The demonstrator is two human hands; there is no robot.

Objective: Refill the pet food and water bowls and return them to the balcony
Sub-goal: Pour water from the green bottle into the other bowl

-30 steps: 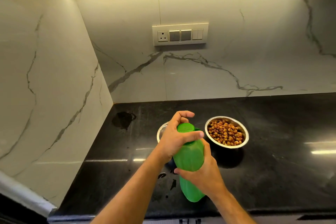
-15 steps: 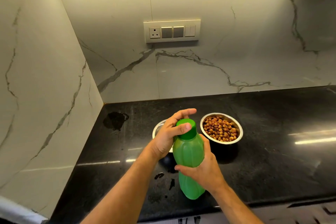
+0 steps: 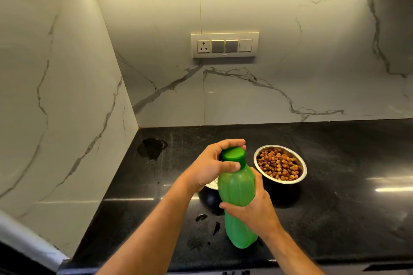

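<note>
A black counter (image 3: 335, 219) is seen below a marble backsplash (image 3: 290, 73). A green bottle (image 3: 238, 187) is held upright at its middle by the right hand (image 3: 252, 210), fingers wrapped round it. Its green cap (image 3: 233, 155) is gripped by the left hand (image 3: 210, 167). A steel bowl of kibble (image 3: 279, 164) stands just right of the bottle; a second bowl (image 3: 212, 184) is mostly hidden behind the left hand.

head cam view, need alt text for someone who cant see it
Two hands hold a green bottle over a black counter: left hand grips its cap, right hand its body. A steel bowl of kibble sits behind.
</note>
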